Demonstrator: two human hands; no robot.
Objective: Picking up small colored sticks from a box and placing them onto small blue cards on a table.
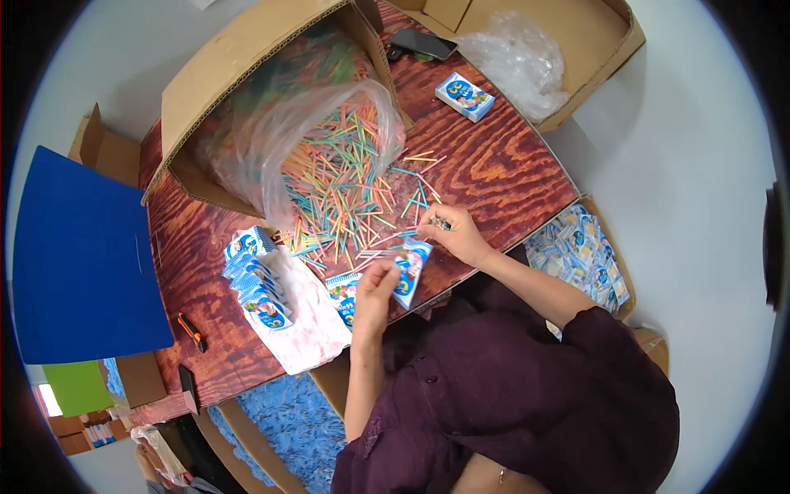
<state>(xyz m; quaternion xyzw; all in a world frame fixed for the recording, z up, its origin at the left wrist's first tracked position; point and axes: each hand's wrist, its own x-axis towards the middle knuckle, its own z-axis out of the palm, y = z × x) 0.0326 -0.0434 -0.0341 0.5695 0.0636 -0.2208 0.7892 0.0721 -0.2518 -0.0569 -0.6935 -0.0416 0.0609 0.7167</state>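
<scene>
My left hand [375,295] pinches the edge of a small blue-and-white packet [411,270] near the table's front edge. Just beyond its upper end, my right hand [457,237] is closed around a small bunch of thin coloured sticks [441,223], their ends showing between the fingers. Many loose pink, yellow, green and blue sticks [350,177] spill toward my hands from a clear plastic bag [276,132] inside a tipped cardboard box [222,78]. Beside my left hand another blue-and-white packet [341,298] lies flat. Whether sticks are inside the held packet I cannot tell.
Several packets [262,288] overlap in a row on a white cloth [311,321]. An orange-black utility knife [192,333] lies left. Farther off are a small printed box [465,96] and a phone [423,44]. A carton of packets [580,255] stands right, below the table edge.
</scene>
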